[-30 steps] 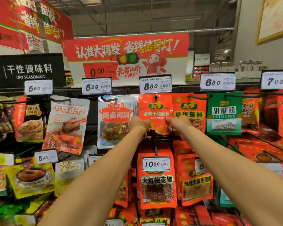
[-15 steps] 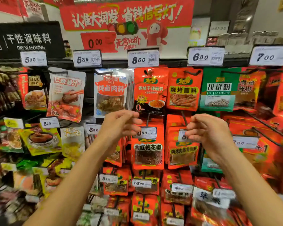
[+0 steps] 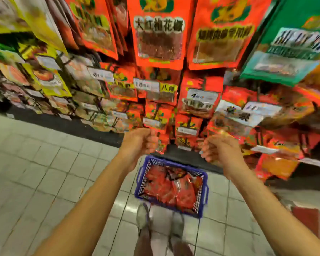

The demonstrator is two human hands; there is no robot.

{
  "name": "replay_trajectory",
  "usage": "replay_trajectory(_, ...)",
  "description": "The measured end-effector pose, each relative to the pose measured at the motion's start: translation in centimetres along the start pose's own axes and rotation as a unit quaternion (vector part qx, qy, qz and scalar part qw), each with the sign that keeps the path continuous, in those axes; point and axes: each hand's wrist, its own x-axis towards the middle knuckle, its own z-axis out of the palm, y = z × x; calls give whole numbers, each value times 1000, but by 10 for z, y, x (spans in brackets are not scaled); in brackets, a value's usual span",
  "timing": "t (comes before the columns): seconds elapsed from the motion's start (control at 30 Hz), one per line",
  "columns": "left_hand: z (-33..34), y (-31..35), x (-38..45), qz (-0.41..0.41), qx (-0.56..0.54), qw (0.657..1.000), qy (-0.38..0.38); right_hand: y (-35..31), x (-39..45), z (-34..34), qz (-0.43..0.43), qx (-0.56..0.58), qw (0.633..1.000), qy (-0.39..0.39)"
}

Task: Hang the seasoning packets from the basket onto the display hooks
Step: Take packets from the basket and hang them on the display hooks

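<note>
A blue basket (image 3: pixel 140 183) sits on the tiled floor just ahead of my feet, filled with several red seasoning packets (image 3: pixel 172 185). My left hand (image 3: pixel 139 143) hovers above the basket's far left corner, fingers loosely curled, holding nothing. My right hand (image 3: pixel 218 150) hangs above the far right side, fingers also loosely curled and empty. Red and orange packets hang on the display hooks (image 3: pixel 159 34) of the rack in front of me. The frame is blurred by motion.
Price tags (image 3: pixel 201 96) stick out on the hook ends at several levels. Yellow packets (image 3: pixel 48 78) hang at the left, a green one (image 3: pixel 292 52) at the right. Grey floor tiles (image 3: pixel 35 172) spread to the left. My shoes (image 3: pixel 161 218) stand right behind the basket.
My view has tipped down from the upper hooks to the floor and basket. Both hands have come down from the hanging packets and now hover empty above the basket.
</note>
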Motion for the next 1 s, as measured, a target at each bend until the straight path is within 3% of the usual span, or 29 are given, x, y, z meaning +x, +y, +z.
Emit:
replay_trajectory(0.33, -53, -285, 141, -265, 27, 959, 96, 311, 99, 39, 239, -103, 965, 41)
replay_trajectory(0.43, -71, -353, 183, -290, 56, 949, 110, 391, 127, 44, 263, -139, 955, -7)
replay_trajectory(0.53, -81, -402, 220, -293, 53, 947, 122, 455, 156, 59, 277, -161, 947, 24)
replay_trajectory(0.63, -87, -431, 255, -297, 34, 946, 128, 501, 184, 84, 227, -248, 942, -20)
replay_trajectory(0.73, -97, -457, 288, -269, 67, 952, 131, 537, 220, 112, 89, -434, 894, -74)
replay_trajectory(0.83, -111, -481, 311, -259, 95, 953, 121, 569, 254, 144, 4, -487, 865, -120)
replay_trajectory(0.93, -127, -500, 323, -258, 84, 954, 124, 599, 278, 171, -80, -583, 782, -207)
replay_trajectory(1.0, -137, -510, 325, -259, 88, 953, 126, 611, 288, 183, -96, -645, 726, -218)
